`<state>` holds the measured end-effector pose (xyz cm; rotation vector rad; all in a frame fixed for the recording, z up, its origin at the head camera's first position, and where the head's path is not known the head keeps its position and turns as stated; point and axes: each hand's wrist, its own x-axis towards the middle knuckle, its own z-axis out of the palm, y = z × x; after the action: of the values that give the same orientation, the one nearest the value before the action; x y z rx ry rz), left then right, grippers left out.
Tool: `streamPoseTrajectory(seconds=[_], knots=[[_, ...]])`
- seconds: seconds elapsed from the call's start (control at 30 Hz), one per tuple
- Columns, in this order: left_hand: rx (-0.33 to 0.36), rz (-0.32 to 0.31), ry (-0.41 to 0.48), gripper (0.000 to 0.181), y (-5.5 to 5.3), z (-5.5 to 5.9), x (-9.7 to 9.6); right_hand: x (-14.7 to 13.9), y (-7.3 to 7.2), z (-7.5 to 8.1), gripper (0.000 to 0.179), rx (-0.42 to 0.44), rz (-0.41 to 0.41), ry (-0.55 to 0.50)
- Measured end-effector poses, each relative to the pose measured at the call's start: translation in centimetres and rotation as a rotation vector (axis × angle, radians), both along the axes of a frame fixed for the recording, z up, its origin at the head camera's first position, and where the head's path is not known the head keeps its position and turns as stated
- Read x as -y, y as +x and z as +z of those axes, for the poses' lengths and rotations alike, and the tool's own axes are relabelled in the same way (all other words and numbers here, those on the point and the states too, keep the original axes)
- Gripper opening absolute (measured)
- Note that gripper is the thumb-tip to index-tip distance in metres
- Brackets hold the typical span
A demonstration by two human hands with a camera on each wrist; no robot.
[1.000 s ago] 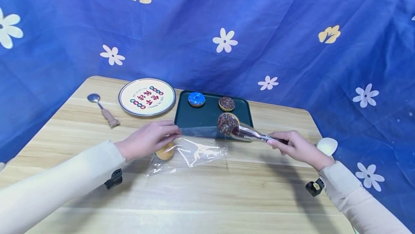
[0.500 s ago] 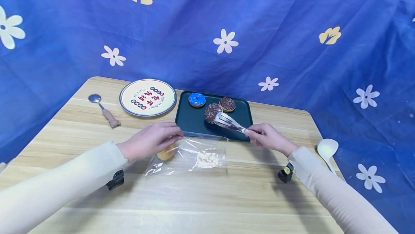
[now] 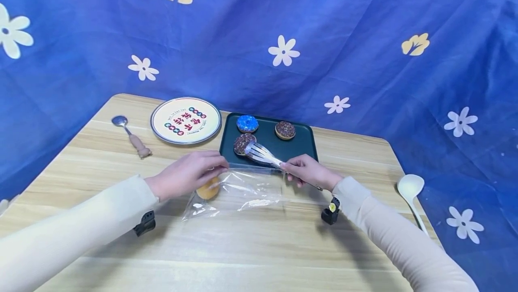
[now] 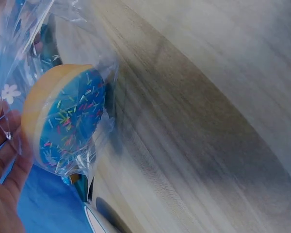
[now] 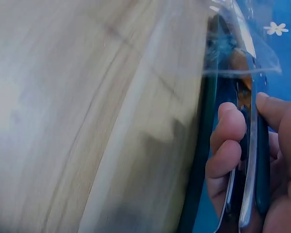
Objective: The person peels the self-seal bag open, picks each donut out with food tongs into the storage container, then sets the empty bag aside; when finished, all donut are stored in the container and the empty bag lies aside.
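My left hand (image 3: 188,172) pinches the edge of a clear plastic bag (image 3: 252,195) in front of the tray. Inside the bag is a donut (image 4: 72,116) with blue icing and coloured sprinkles. My right hand (image 3: 309,171) holds metal tongs (image 3: 263,153) with a slotted head, its fingers around both arms in the right wrist view. At the tongs' tip is a chocolate sprinkled donut (image 3: 243,142), over the left part of the dark green tray (image 3: 299,148). Behind it on the tray sit a blue donut (image 3: 247,123) and, further right, another chocolate donut (image 3: 285,130).
A white plate (image 3: 186,121) with red print lies left of the tray. Left of that is a spoon (image 3: 131,137) with a brown handle. A white ladle (image 3: 412,193) lies at the table's right edge. A blue patterned cloth (image 3: 243,35) hangs behind the table.
My right hand has moved left with the tongs, carrying the chocolate donut from the tray's front right to its left part. My left hand and the bag have stayed almost still.
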<state>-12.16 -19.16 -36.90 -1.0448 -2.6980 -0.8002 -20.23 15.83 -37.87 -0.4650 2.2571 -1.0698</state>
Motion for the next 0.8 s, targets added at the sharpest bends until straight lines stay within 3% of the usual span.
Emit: streamPoseTrajectory(seconds=[0.17, 0.47, 0.8], knots=[[-0.009, -0.004, 0.003, 0.017, 0.08, -0.08, -0.04, 0.47, 0.22, 0.09, 0.035, 0.067, -0.031, -0.011], [-0.036, -0.021, 0.011, 0.015, -0.03, -0.17, -0.11, 0.34, 0.54, 0.31, 0.035, 0.077, -0.039, -0.019], [-0.02, -0.016, 0.001, 0.015, -0.09, -0.18, -0.18, -0.19, 0.73, 0.2, 0.04, 0.113, -0.057, -0.004]])
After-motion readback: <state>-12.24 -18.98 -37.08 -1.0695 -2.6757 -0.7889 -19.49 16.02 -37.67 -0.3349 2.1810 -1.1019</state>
